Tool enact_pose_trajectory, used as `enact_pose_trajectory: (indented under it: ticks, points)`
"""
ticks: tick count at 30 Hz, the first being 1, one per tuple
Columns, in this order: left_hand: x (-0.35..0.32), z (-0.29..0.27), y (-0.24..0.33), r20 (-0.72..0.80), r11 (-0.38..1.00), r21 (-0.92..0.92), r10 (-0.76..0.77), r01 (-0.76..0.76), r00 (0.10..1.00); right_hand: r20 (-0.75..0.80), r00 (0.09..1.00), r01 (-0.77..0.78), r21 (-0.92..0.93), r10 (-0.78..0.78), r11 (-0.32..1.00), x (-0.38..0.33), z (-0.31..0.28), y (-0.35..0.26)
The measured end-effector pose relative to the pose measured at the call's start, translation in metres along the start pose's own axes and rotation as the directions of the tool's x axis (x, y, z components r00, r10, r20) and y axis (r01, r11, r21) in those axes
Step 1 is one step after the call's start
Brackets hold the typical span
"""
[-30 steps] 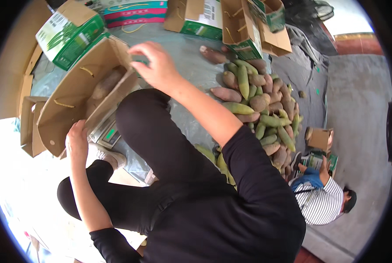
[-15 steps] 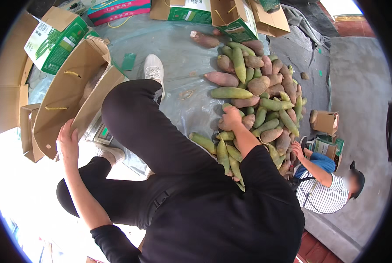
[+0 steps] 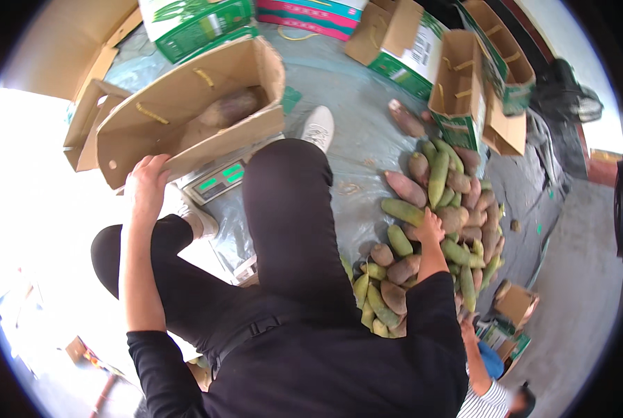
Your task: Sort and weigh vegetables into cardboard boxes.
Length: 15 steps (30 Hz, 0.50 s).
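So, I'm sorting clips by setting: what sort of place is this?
Probably a makeshift produce-packing area: a pile of green and reddish-brown vegetables on floor sheeting, an open carton by a digital scale, and more cardboard boxes.

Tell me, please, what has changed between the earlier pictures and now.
The right hand has left the right end of the open carton, gone rightward to the pile of vegetables, and then moved farther into it; whether it grips one is unclear. The whole view has shifted. The left hand stays on the carton's near rim, and the large vegetable still lies inside.
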<state>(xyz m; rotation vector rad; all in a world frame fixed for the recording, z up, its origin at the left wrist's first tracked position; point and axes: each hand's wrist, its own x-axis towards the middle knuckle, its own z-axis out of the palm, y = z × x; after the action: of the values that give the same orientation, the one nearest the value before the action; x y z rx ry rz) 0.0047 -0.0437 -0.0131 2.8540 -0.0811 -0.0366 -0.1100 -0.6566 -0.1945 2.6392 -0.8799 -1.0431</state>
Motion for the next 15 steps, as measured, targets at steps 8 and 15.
enact_pose_trajectory:
  ticks: [8, 15]
  points:
    - [0.003, 0.001, 0.004, 0.041, 0.995, 0.03, -0.098, 0.097, 0.994, -0.089, 0.994, 0.046, -0.148, -0.059, 0.988, 0.006, 0.039, -0.005]
    - [0.0, 0.004, 0.0, 0.035, 0.992, 0.123, -0.038, 0.034, 0.999, 0.065, 0.996, 0.073, -0.178, -0.062, 0.981, -0.016, 0.021, -0.017]
